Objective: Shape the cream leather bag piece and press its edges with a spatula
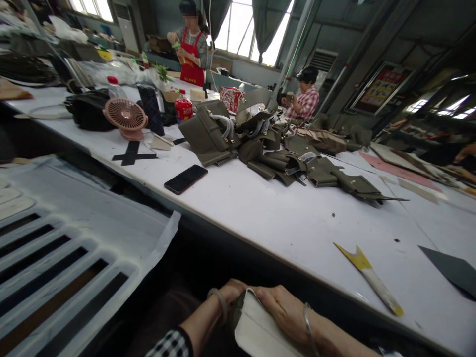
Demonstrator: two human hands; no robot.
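Taking the phone [186,179] on the desk [238,213] as landmark, the pale piece [262,332] is nearer the person than the phone and to its right, below the desk's near edge and above the dark lap area. The right hand [284,307] is bent over the far end and right side of the piece, fingers closed in on it with little gap; the left hand [233,291] curls in at the far left corner, its fingers mostly hidden, so how tightly they close cannot be told. Held from both sides at one end, the piece is probably being kept steady and its edge within easy reach. The olive pieces [213,134] lie heaped beyond the phone and to its right, likely to leave the near strip of desk free for working. The yellow-tipped tool [375,282] lies right of the phone and nearer the person, perhaps put there for quick reach; the pink fan [126,116] stands left of and beyond the phone, presumably out of the way. The piece looks smooth and off-white on its broad face, with a rounded near left corner, a grey-olive side and a thin curved rim at the top; its lower end runs out of view.
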